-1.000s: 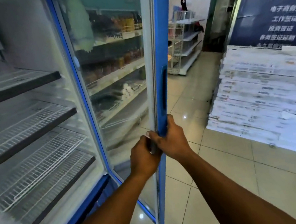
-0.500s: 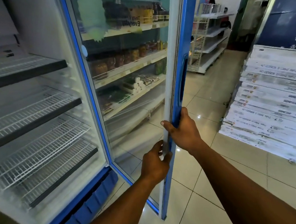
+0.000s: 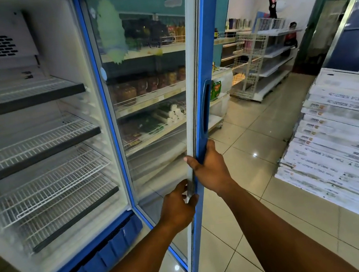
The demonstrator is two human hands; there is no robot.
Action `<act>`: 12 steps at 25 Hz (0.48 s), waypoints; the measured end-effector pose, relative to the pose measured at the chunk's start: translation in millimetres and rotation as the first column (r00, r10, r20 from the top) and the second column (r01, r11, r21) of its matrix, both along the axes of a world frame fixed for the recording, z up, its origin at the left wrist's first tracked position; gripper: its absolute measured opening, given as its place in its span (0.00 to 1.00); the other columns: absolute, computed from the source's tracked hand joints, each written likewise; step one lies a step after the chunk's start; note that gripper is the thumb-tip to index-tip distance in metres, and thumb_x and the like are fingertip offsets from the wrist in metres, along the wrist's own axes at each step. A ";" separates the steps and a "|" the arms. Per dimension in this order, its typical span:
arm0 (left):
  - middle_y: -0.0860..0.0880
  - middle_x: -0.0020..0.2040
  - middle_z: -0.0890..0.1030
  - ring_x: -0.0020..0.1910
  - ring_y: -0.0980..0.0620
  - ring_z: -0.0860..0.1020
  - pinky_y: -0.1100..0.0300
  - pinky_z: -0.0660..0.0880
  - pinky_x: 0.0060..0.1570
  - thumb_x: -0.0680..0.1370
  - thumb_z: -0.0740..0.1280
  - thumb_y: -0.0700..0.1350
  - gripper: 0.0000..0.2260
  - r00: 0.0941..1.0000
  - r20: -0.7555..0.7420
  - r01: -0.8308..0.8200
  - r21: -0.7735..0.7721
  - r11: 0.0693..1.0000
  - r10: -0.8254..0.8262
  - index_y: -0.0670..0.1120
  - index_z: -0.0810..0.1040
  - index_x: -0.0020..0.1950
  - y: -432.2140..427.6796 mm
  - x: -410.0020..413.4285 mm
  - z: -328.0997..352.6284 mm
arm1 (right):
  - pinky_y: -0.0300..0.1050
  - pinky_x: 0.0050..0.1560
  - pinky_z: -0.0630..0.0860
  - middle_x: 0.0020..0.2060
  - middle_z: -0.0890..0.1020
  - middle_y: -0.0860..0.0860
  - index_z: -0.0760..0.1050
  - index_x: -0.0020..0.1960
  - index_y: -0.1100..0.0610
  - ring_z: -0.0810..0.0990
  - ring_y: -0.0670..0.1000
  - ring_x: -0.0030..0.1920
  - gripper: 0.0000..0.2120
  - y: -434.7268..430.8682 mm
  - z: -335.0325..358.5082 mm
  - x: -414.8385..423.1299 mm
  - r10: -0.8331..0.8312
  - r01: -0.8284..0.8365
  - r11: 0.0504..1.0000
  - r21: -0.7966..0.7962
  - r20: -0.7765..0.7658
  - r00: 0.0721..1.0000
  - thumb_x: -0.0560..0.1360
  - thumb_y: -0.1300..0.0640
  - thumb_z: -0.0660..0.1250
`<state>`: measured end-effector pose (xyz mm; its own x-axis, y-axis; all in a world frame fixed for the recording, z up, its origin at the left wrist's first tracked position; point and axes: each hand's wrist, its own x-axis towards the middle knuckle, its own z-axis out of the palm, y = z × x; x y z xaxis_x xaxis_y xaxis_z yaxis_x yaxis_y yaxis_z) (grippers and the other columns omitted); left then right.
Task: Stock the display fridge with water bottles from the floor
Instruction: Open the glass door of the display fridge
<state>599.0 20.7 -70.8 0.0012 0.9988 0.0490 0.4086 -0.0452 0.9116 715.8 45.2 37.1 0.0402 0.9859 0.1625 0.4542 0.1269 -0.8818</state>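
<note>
The display fridge [image 3: 83, 246] stands open on the left, its white wire shelves [image 3: 38, 143] bare. Its blue-framed glass door [image 3: 197, 69] is swung out toward me. My left hand [image 3: 178, 206] grips the door's free edge from the inner side, low down. My right hand [image 3: 210, 168] grips the same edge just above it, fingers wrapped round from the outer side, below the recessed handle [image 3: 206, 107]. No water bottles are in view.
A tall stack of flat white cartons [image 3: 344, 148] sits on the tiled floor [image 3: 250, 195] at the right. White shop shelving [image 3: 264, 60] stands at the back. Stocked shelves [image 3: 150, 98] show through the door glass.
The door has swung further open to the right. My right hand has slid up the edge, apart from my left hand.
</note>
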 end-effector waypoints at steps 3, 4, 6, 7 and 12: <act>0.54 0.58 0.79 0.58 0.52 0.78 0.47 0.78 0.58 0.73 0.71 0.54 0.22 1.000 0.022 -0.008 -0.020 1.000 0.008 0.55 0.72 0.66 -2.6 -2.3 -0.7 | 0.34 0.49 0.76 0.59 0.75 0.50 0.59 0.70 0.54 0.78 0.53 0.63 0.31 -5.2 1.4 -3.0 -0.012 0.009 0.997 0.074 0.040 0.999 0.75 0.52 0.73; 0.54 0.59 0.79 0.59 0.53 0.77 0.48 0.77 0.59 0.74 0.70 0.54 0.22 1.000 0.025 -0.009 -0.009 1.000 0.009 0.55 0.72 0.67 -3.9 -4.4 -0.1 | 0.37 0.54 0.76 0.65 0.72 0.52 0.56 0.73 0.55 0.75 0.53 0.66 0.35 -7.7 1.2 -5.7 -0.087 0.059 0.973 0.223 0.115 0.990 0.74 0.53 0.73; 0.56 0.59 0.78 0.59 0.55 0.77 0.54 0.76 0.59 0.75 0.69 0.54 0.23 1.000 -0.022 0.007 0.027 1.000 -0.006 0.56 0.70 0.69 -7.0 -8.7 3.1 | 0.45 0.63 0.74 0.73 0.63 0.58 0.55 0.76 0.55 0.68 0.57 0.71 0.37 -9.9 -0.8 -12.5 -0.288 0.093 0.834 0.544 0.286 0.914 0.74 0.55 0.73; 0.57 0.60 0.78 0.58 0.57 0.77 0.56 0.77 0.58 0.76 0.68 0.55 0.23 0.999 -0.047 0.019 0.040 0.999 -0.017 0.58 0.68 0.70 -8.8 -11.5 5.6 | 0.49 0.65 0.74 0.74 0.60 0.58 0.56 0.76 0.56 0.66 0.58 0.73 0.36 -9.8 -0.4 -17.0 -0.357 0.064 0.776 0.627 0.354 0.865 0.74 0.56 0.72; 0.55 0.65 0.76 0.60 0.54 0.77 0.53 0.78 0.58 0.77 0.67 0.54 0.26 0.995 -0.064 0.080 0.025 0.997 -0.078 0.62 0.63 0.73 -19.1 -22.1 14.0 | 0.53 0.65 0.76 0.75 0.59 0.59 0.57 0.77 0.59 0.61 0.59 0.75 0.35 -11.4 -0.6 -26.7 -0.415 0.061 0.777 0.627 0.436 0.799 0.76 0.61 0.70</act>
<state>577.0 1.7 -56.8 0.0838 0.9938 0.0737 0.4597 -0.1041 0.8820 689.2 33.8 36.5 -0.0054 0.6719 0.7406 0.8984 0.3286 -0.2916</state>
